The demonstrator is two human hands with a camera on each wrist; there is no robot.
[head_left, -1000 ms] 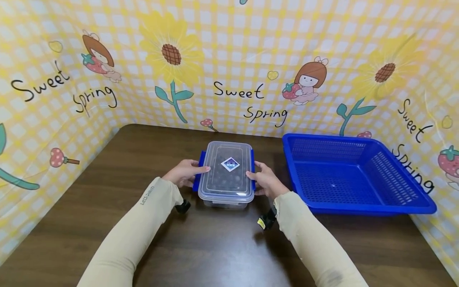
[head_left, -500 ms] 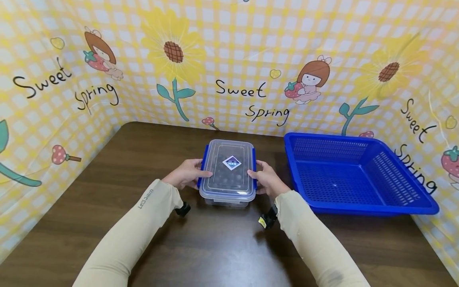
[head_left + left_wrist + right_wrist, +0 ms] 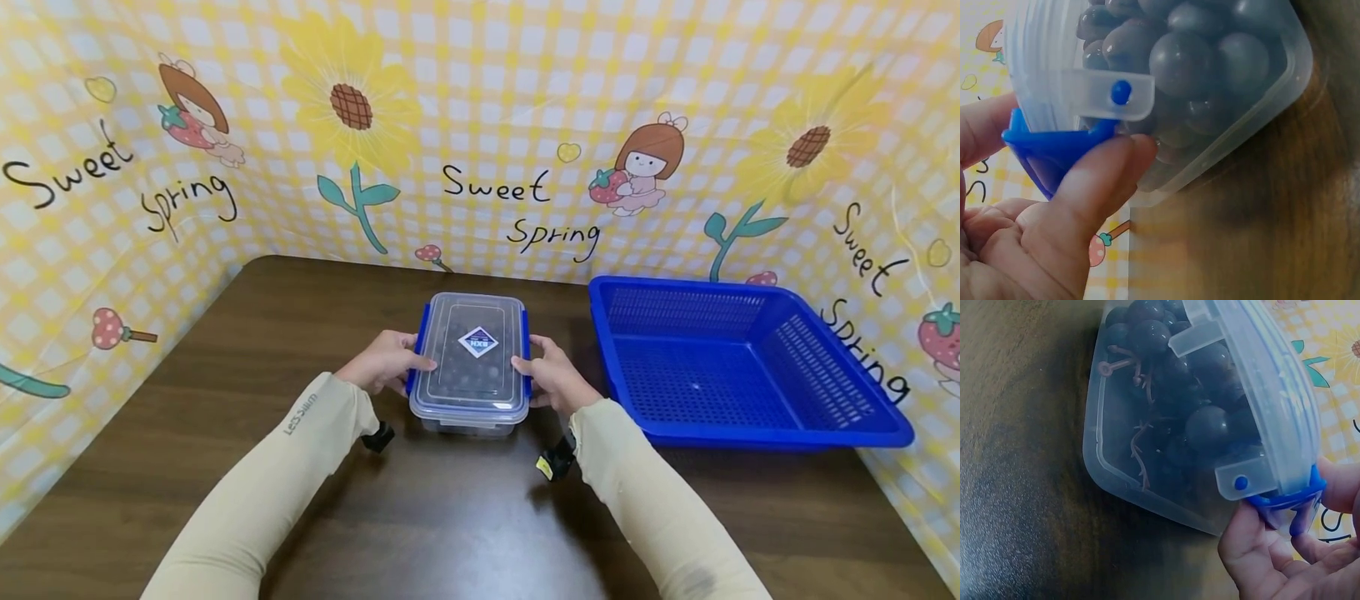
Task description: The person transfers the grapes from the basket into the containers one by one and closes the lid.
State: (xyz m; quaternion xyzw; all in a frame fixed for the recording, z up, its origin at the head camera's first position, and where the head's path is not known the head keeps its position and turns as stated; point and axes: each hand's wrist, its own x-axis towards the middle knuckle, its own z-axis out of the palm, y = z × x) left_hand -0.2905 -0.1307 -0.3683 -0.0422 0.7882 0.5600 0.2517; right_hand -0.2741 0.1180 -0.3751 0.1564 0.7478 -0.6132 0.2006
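A clear plastic food container with a closed-over lid and a diamond-shaped label sits on the table in the head view. Dark grapes fill it, and the right wrist view shows a brownish stem among them. My left hand grips the left side, thumb over the lid's edge and fingers at the blue latch. On the opposite side my right hand holds the container likewise, its fingers around the other blue latch. Whether either latch is fastened I cannot tell.
To the right stands a large blue plastic basket with perforated walls. The brown wooden table ends at a yellow checked cloth behind and at the sides.
The left latch, which stuck out from the container a second ago, now lies closer to its side. Both hands stay at the container's sides, and the head view shifts slightly.
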